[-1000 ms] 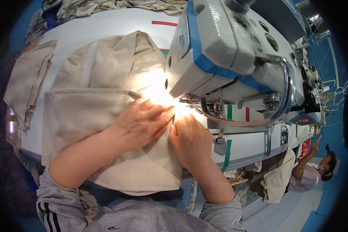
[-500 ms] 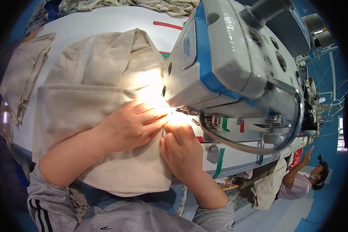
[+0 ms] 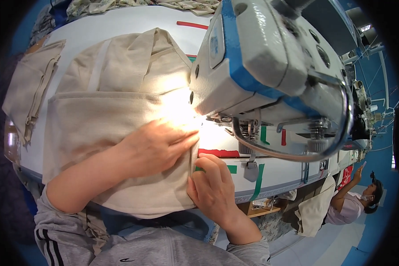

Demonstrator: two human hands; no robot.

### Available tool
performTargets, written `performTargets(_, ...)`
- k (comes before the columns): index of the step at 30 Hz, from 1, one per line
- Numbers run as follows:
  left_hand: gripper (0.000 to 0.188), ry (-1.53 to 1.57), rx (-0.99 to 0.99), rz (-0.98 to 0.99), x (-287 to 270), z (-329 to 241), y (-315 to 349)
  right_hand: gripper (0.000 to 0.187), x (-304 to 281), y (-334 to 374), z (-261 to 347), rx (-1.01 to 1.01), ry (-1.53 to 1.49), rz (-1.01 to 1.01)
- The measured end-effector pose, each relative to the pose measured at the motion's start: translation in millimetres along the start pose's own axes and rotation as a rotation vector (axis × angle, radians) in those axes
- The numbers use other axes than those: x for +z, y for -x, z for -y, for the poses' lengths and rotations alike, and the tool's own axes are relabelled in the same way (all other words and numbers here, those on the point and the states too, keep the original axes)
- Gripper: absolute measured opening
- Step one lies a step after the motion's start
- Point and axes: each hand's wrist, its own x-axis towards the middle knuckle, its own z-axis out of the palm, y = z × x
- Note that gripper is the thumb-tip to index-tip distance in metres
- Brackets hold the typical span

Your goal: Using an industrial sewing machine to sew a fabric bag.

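A large beige cloth piece (image 3: 106, 119) with a folded edge lies on the white table, its right edge running up to the sewing machine's presser foot. My left hand (image 3: 157, 144) rests on it, fingers stretched toward the needle area, where strong lamp glare washes out the tips. Lower down, my right hand (image 3: 213, 188) has curled fingers, with thumb and fingertips pinching the cloth's right edge. The white and blue sewing machine (image 3: 261, 53) stands over the upper right, close to both hands.
Another beige piece (image 3: 33, 84) lies at the left table edge. Patterned fabric (image 3: 177, 5) is heaped at the back. A curved metal guard bar (image 3: 292, 156) juts from the machine. Coloured tape strips (image 3: 219, 153) mark the table. At right, another person (image 3: 348, 199) has raised hands.
My right hand has slid down the cloth's edge, away from the needle, uncovering red and green tape. My left hand stays near the needle. The whole view has shifted slightly.
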Motion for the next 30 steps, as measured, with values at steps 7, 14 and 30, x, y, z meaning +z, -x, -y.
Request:
performTargets(7,0.041,0.11,-0.068,-0.014,-7.0,-18.3,12.1,0.016,-6.9,0.0,-1.7,-0.147,0.049,0.073)
performTargets(14,0.037,0.0,-0.011,-0.056,-5.4,-14.6,8.8,0.012,-2.2,3.0,-4.4,-0.064,-0.01,0.047)
performTargets(30,0.036,0.015,-0.033,-0.049,-4.6,-1.0,4.5,0.011,-1.8,-13.0,-9.5,-0.124,0.056,0.053)
